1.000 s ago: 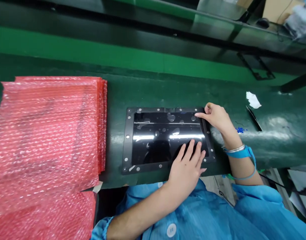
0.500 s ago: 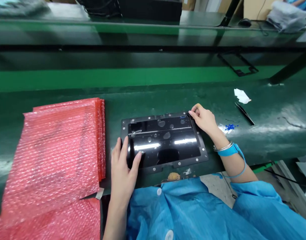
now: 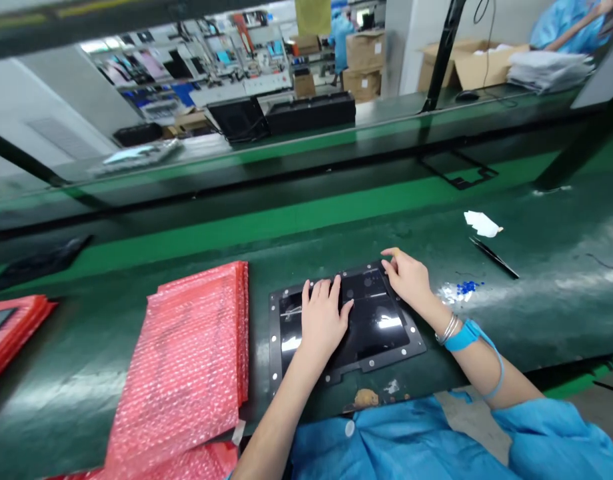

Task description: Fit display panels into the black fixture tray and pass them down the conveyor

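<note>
- Left hand: open, fingers slightly spread, laid on panel; nothing gripped.
- Right hand: half curled at panel's far right corner; grip unclear.
- Bubble wrap: left of left hand.
- Tweezers, blue bits: right of right hand.

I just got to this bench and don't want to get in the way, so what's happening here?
A person in a blue smock has both bare hands on a flat black panel lying on the green bench. The left hand is spread over its glossy face; the right hand is at its far right corner. Red bubble wrap is stacked to the left, with tweezers and blue bits to the right.
</note>
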Demonstrator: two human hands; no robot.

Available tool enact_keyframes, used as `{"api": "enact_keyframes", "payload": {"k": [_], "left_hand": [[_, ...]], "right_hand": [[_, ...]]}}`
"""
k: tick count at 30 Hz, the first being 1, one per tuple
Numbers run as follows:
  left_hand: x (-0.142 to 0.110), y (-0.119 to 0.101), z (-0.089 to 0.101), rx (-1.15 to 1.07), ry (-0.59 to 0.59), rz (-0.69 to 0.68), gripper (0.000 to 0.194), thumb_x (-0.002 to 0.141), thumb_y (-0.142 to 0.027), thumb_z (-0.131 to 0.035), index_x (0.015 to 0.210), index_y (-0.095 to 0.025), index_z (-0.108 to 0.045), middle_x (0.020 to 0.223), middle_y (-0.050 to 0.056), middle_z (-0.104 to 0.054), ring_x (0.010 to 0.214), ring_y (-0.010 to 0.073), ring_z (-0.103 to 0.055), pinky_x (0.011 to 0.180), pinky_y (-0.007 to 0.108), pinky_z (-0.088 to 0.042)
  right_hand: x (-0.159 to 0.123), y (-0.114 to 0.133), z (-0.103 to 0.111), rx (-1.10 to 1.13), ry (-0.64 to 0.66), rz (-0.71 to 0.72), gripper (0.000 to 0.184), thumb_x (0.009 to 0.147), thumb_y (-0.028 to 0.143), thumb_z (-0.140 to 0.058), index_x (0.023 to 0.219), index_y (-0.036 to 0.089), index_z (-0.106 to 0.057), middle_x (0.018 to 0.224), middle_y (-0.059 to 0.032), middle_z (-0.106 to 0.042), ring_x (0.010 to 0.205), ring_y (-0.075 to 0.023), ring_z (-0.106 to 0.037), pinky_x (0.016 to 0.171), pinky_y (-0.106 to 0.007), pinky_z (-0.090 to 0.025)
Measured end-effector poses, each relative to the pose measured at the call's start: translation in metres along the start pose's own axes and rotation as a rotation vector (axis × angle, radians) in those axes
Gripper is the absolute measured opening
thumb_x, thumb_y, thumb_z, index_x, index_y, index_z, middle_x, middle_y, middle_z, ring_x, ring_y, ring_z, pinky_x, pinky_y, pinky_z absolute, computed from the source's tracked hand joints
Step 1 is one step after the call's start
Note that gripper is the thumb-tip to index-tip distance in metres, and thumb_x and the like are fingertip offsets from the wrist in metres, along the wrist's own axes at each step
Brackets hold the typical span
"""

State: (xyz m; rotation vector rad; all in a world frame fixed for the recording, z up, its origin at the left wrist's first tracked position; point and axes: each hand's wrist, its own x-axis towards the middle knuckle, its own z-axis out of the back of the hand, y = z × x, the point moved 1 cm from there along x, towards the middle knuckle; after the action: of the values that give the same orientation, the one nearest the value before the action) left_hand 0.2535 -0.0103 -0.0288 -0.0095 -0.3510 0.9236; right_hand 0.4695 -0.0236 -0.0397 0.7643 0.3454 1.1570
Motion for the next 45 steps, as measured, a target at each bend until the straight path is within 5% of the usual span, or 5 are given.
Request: {"api": "enact_keyframes", "payload": {"k": [18,22,28,33,45], "left_hand": [[0.009,0.021,0.040,-0.240,-0.419,0.029,0.012,0.099,-0.028,-0.050,0.103,-0.024,-0.061,0.092,0.005,-0.071,0.087,0.0222,-0.063,0.085,0.039,-0.046],[0.013,0.047,0.052,-0.337,-0.484,0.327,0.029,0.093,-0.045,-0.055,0.107,-0.021,-0.064,0.106,0.011,-0.071,0.101,0.0271,-0.063,0.097,0.044,-0.043],[0.015,0.085,0.072,-0.882,-0.050,0.906,0.055,0.061,-0.070,-0.072,0.069,-0.016,-0.068,0.062,0.007,-0.066,0.060,0.0209,-0.059,0.061,0.031,-0.046],[0.010,0.086,0.083,-1.129,0.207,0.873,0.044,0.033,-0.043,-0.094,0.050,-0.014,-0.064,0.050,0.003,-0.059,0.049,0.0132,-0.050,0.050,0.024,-0.039],[0.018,0.094,0.087,-1.283,-0.201,1.052,0.027,0.054,-0.028,-0.087,0.062,-0.016,-0.065,0.055,0.002,-0.066,0.067,0.0247,-0.071,0.063,0.030,-0.054]], "right_hand": [[-0.005,0.016,-0.013,0.726,0.256,-0.126,0.062,0.077,0.082,-0.046,0.058,0.023,-0.038,0.056,0.0041,-0.035,0.059,-0.0123,-0.035,0.056,-0.028,-0.032],[-0.004,0.016,-0.016,0.793,0.227,-0.148,0.065,0.072,0.085,-0.051,0.057,0.023,-0.036,0.057,0.0048,-0.031,0.060,-0.0114,-0.032,0.057,-0.027,-0.030],[-0.008,0.019,-0.010,0.845,0.222,-0.124,0.066,0.071,0.085,-0.056,0.058,0.023,-0.038,0.057,0.0052,-0.033,0.060,-0.0113,-0.032,0.058,-0.028,-0.030],[-0.009,0.020,-0.008,0.875,0.221,-0.111,0.067,0.069,0.086,-0.058,0.059,0.023,-0.038,0.057,0.0062,-0.033,0.060,-0.0103,-0.031,0.059,-0.028,-0.029],[0.000,0.009,0.004,0.943,0.603,-0.122,0.069,0.055,0.073,-0.081,0.093,0.017,-0.066,0.073,-0.0048,-0.071,0.068,-0.0188,-0.067,0.057,-0.027,-0.045]]}}
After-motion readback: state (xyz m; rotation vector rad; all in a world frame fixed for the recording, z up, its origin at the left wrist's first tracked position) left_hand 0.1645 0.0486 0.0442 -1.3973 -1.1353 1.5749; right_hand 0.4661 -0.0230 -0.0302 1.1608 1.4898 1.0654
